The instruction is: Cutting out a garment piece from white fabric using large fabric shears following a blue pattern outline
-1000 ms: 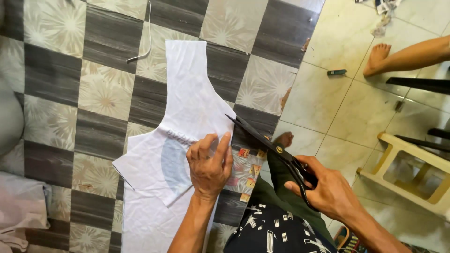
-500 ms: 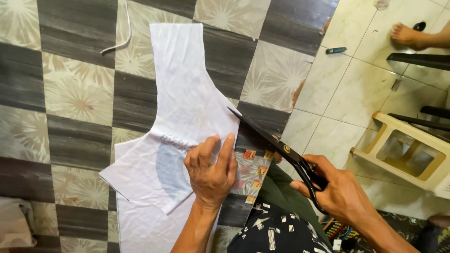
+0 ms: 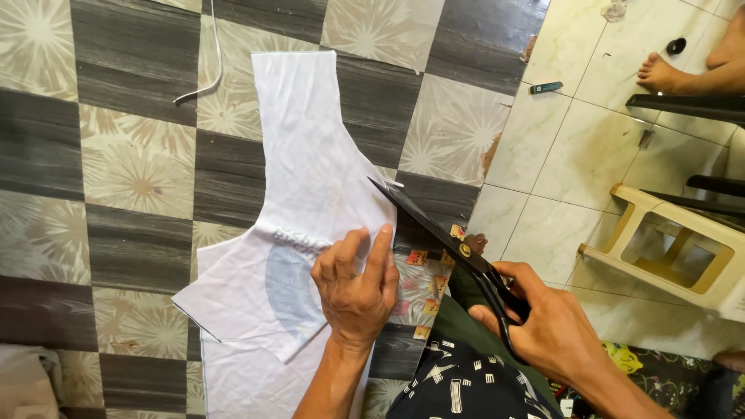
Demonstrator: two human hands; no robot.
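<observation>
A white piece of cloth (image 3: 306,163) lies flat on the checkered floor mat (image 3: 132,178), with a faint blue print near its lower part. My left hand (image 3: 357,291) presses down on the cloth's right edge, fingers spread. My right hand (image 3: 555,334) grips the handles of black scissors (image 3: 442,237). The scissor blades point up and left, and their tip touches the cloth's right edge.
A cream plastic stool (image 3: 667,248) lies on the pale tiles at the right. Another person's bare foot (image 3: 667,74) rests at the top right. A small dark object (image 3: 547,88) and a thin white strip (image 3: 209,74) lie on the floor. A colourful printed scrap (image 3: 423,283) sits under my left hand.
The view has drifted so the cloth sits a little higher. The scissors stay at the cloth's right edge, and my left hand keeps pressing the cloth.
</observation>
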